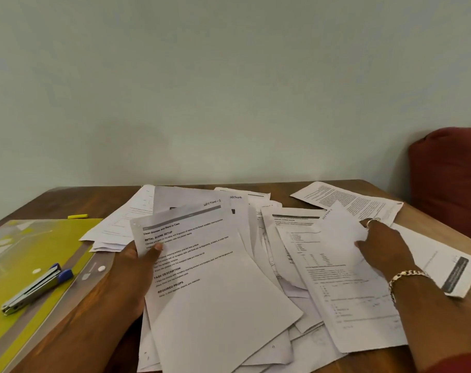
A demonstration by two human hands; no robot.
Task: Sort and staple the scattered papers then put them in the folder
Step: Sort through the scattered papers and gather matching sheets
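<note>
Several printed white sheets [258, 219] lie scattered and overlapping across the wooden table [75, 329]. My left hand [133, 275] holds a stack of sheets [210, 286] by its left edge, thumb on the top page headed "Clean Glasses and Store in Case". My right hand [382, 246] pinches the upper edge of another sheet [342, 297] with tables on it, lifted a little off the pile. A yellow-green folder [19, 251] with a clear flap lies at the left. A blue and silver stapler [36, 289] rests on the folder.
A yellow highlighter [77, 216] lies behind the folder. A dark red cushion [448, 179] sits at the far right beyond the table edge. A pale wall stands right behind the table. A loose sheet [452, 267] hangs near the right edge.
</note>
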